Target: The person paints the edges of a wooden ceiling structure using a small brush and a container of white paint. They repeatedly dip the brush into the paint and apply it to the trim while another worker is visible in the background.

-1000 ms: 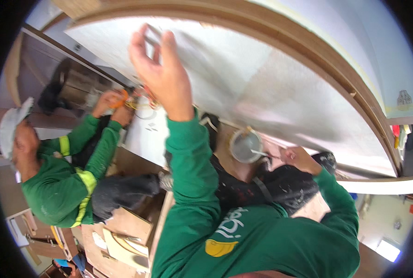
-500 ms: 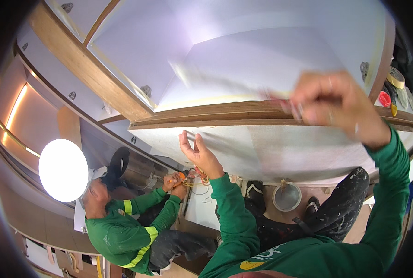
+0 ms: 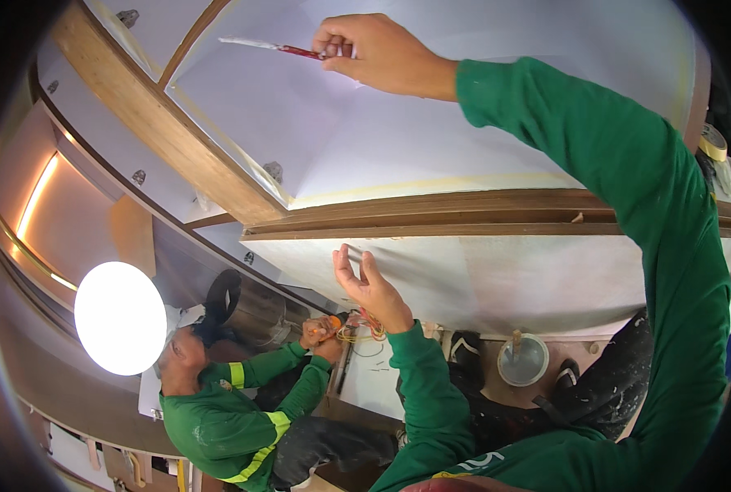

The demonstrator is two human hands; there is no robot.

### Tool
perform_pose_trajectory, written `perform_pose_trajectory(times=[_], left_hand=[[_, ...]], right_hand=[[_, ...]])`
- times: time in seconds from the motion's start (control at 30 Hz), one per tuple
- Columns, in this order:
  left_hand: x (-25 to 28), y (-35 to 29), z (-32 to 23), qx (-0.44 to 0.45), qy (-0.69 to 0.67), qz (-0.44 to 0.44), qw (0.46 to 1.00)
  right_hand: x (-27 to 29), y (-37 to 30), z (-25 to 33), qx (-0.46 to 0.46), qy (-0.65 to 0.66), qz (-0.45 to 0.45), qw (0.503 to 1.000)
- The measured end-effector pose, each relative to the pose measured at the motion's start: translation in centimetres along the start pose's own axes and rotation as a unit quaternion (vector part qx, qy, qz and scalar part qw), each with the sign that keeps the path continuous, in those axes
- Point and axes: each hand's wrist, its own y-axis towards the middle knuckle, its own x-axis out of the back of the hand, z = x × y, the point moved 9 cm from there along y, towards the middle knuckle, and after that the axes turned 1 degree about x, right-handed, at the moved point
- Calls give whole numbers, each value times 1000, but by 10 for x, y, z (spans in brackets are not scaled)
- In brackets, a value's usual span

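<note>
My right hand (image 3: 382, 56) is closed round the red handle of a slim paintbrush (image 3: 287, 50), whose long tip is coated white. It is raised over the pale cabinet interior (image 3: 464, 115), which has yellowish tape along its edges, and the brush points left, near the wooden divider at the upper left. My left hand (image 3: 374, 293) is open and holds nothing. Its fingers are apart and point up, just below the brown wooden edge (image 3: 431, 215), in front of the whitish front panel (image 3: 529, 266). Whether its fingertips touch the panel cannot be told.
At lower left another person in a green shirt (image 3: 218, 430) sits holding an orange tool (image 3: 330, 326) beside coloured wires. Near my feet stands a bucket (image 3: 523, 361) with a stick in it. A tape roll (image 3: 712, 143) lies at far right. A wooden beam (image 3: 169, 131) runs at upper left.
My right hand has swung up and left with the paintbrush, from above the wooden edge to inside the cabinet. My left hand keeps its pose; the whole view has shifted slightly.
</note>
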Motion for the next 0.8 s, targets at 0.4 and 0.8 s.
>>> perform_pose_trajectory(times=[0.4,0.8], left_hand=[[-2,-2,-6,0,-13,-3,1000],[-6,-5,-8,0,-2,-7,1000]], right_hand=[[-51,30,-14,50,0,-57,997],[-50,43,-15,91,3,-101,991]])
